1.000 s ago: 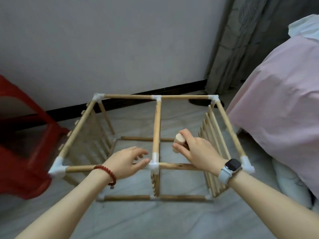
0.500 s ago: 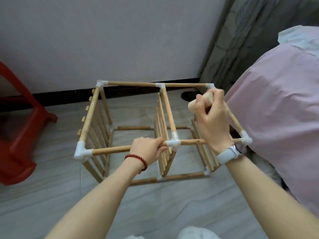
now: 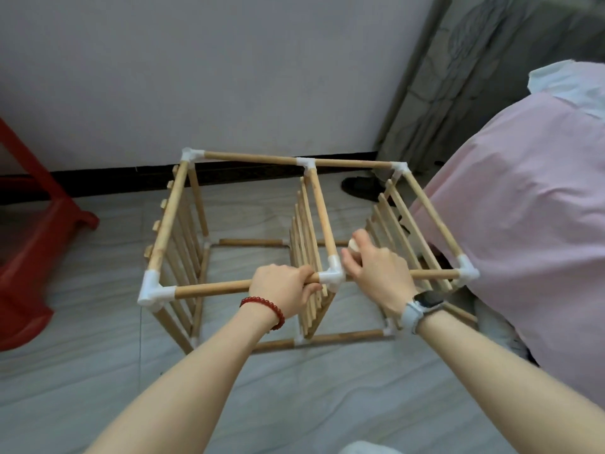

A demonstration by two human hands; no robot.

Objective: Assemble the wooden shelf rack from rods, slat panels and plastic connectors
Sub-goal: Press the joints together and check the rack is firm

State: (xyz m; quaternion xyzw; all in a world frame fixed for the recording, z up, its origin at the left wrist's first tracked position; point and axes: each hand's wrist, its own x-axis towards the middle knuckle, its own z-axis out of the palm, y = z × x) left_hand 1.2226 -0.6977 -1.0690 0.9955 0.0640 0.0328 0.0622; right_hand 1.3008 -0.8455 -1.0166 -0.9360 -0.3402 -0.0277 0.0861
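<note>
Box-shaped rack frame of pale wooden rods (image 3: pixel 209 287) and white plastic corner connectors (image 3: pixel 333 276), three slat panels upright inside, standing on grey marbled floor (image 3: pixel 98 371). Left hand (image 3: pixel 283 285): fingers curled round front top rod beside middle connector. Right hand (image 3: pixel 376 273): fingers gripping short pale wooden peg (image 3: pixel 353 245), just right of that connector. Red plastic stool (image 3: pixel 29 257) left; pink bedcover (image 3: pixel 523 224) right. No legible writing.

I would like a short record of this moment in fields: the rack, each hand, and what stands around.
rack: wooden shelf rack upright on the floor, three slat panels, white connectors
left hand: left hand grips the near top rod beside the middle connector
right hand: right hand holds a short wooden piece next to that connector
around: red stool left, pink cloth right
</note>
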